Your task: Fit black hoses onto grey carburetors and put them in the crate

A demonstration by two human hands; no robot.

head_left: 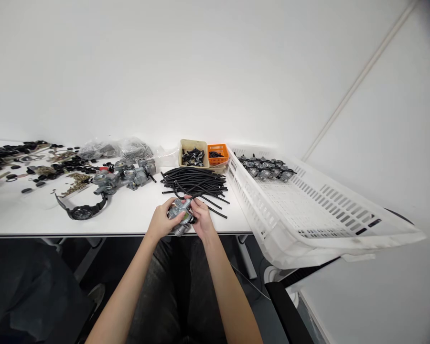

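A black watch (pixel 82 212) lies on the table (pixel 129 217). Fingers of the left hand (pixel 162 220) clasp a metal part (pixel 181 230) at the table's front edge; those of the right hand (pixel 203 222) hold its other side, with black tubes (pixel 195 179) beyond and a white crate (pixel 252 210) rightward

From the silver-grey metal part (pixel 180 207), hoses (pixel 193 179) toward one o'clock are black, the grid-patterned basket (pixel 218 161) beyond is orange, the slot-patterned crate (pixel 297 204) at three white, the watch (pixel 82 212) at nine black.
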